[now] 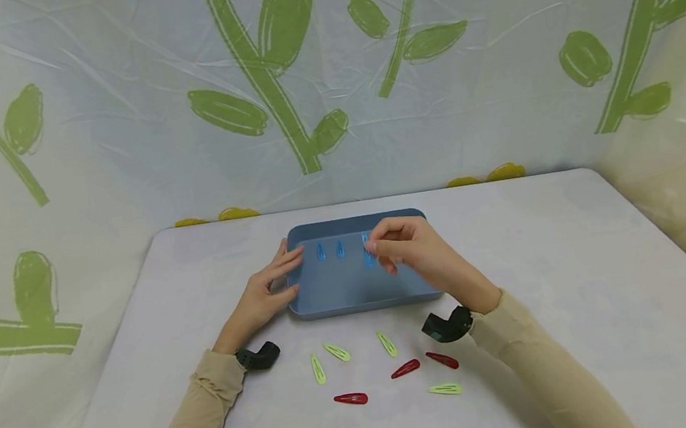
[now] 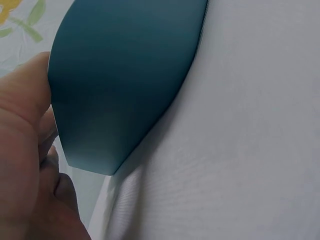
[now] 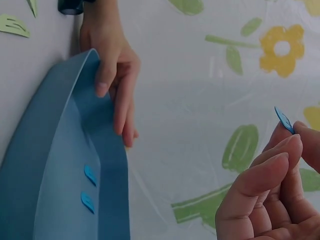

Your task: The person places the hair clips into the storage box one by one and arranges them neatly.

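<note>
My right hand [image 1: 416, 247] is over the right half of a blue tray [image 1: 340, 289], pinching a small blue hair clip [image 3: 283, 119] between thumb and fingertips. Two blue snap clips [image 3: 90, 175] lie side by side on the tray floor. In the head view, blue also shows just below my right fingertips; whether a further clip lies there I cannot tell. At the tray's left side my left hand [image 1: 264, 287] rests with fairly straight fingers and thumb over the rim. The left wrist view shows that hand [image 2: 25, 130] against the tray's outer wall [image 2: 120, 85].
In front of the tray, several light green hair clips [image 1: 387, 344] and three red ones [image 1: 351, 398] lie scattered on the white table [image 1: 589, 282]. A flower-printed sheet [image 1: 133, 126] hangs behind. Each wrist wears a black camera mount [image 1: 448, 325].
</note>
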`<control>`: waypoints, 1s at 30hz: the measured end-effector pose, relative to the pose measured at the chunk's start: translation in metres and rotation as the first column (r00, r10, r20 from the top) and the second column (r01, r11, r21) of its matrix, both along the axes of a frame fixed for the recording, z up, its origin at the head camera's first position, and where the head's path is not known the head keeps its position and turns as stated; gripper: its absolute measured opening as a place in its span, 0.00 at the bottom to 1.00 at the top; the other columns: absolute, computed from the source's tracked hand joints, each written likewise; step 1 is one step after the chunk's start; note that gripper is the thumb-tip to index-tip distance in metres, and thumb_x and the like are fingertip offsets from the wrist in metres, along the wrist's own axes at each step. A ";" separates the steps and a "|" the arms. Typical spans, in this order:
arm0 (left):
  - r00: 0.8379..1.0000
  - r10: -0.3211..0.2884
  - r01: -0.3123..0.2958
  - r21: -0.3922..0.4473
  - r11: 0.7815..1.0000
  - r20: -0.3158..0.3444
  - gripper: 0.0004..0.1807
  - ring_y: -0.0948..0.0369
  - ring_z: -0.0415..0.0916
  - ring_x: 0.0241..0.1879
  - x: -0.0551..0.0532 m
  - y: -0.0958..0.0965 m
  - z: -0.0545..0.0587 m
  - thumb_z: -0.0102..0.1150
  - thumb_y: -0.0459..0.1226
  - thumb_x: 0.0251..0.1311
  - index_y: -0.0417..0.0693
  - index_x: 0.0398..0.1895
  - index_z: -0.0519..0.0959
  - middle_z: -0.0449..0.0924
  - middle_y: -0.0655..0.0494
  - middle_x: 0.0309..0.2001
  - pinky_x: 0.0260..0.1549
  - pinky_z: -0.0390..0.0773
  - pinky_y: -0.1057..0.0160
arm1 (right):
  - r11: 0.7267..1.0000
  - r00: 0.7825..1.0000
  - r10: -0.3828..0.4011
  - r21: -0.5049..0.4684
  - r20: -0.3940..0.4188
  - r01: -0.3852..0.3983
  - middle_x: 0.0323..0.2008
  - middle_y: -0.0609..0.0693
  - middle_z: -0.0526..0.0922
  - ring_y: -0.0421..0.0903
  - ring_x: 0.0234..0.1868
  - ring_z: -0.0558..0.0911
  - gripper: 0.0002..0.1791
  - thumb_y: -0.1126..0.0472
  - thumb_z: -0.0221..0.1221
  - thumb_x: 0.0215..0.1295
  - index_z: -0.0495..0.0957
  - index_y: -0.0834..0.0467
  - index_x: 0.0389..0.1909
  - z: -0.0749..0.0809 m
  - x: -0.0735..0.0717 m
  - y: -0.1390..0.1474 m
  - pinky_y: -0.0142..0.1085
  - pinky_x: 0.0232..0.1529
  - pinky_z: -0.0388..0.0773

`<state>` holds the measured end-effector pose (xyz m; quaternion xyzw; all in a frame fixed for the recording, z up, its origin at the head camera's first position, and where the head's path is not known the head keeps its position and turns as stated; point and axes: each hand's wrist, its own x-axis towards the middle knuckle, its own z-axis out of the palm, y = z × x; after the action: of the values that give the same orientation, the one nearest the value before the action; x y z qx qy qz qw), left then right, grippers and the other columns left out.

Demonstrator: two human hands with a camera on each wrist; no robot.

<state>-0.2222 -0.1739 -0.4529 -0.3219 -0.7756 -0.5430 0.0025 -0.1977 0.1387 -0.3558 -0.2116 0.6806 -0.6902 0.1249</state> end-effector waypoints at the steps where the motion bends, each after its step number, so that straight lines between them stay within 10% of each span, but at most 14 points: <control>1: 1.000 0.000 0.000 0.001 1.000 -0.008 0.28 0.49 0.39 0.78 0.000 0.000 -0.001 0.60 0.21 0.60 0.27 0.66 0.69 0.61 0.38 0.72 0.73 0.46 0.56 | 1.000 1.000 -0.008 0.000 0.007 0.008 0.20 0.53 0.74 0.48 0.22 0.72 0.07 0.65 0.60 0.69 0.79 0.67 0.36 0.000 -0.002 0.000 0.36 0.26 0.73; 15: 0.997 -0.007 0.006 -0.011 1.000 -0.079 0.24 0.40 0.50 0.74 0.002 0.003 0.004 0.61 0.19 0.58 0.27 0.60 0.75 0.68 0.33 0.67 0.72 0.50 0.49 | 0.998 0.997 -0.060 -0.027 0.044 0.061 0.25 0.52 0.77 0.46 0.22 0.72 0.11 0.64 0.59 0.70 0.78 0.70 0.39 -0.008 -0.034 0.004 0.34 0.28 0.73; 30: 1.000 0.011 -0.012 -0.056 0.998 -0.021 0.31 0.43 0.39 0.77 0.003 0.002 0.004 0.60 0.21 0.61 0.28 0.68 0.66 0.57 0.36 0.73 0.72 0.44 0.43 | 0.991 0.979 -0.131 -0.017 0.154 0.135 0.27 0.52 0.76 0.44 0.23 0.73 0.12 0.62 0.61 0.69 0.78 0.70 0.39 -0.015 -0.059 0.005 0.33 0.29 0.74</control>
<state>-0.2197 -0.1716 -0.4489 -0.3230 -0.7923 -0.5175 0.0045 -0.2568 0.1434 -0.3706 -0.1139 0.6721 -0.7204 0.1275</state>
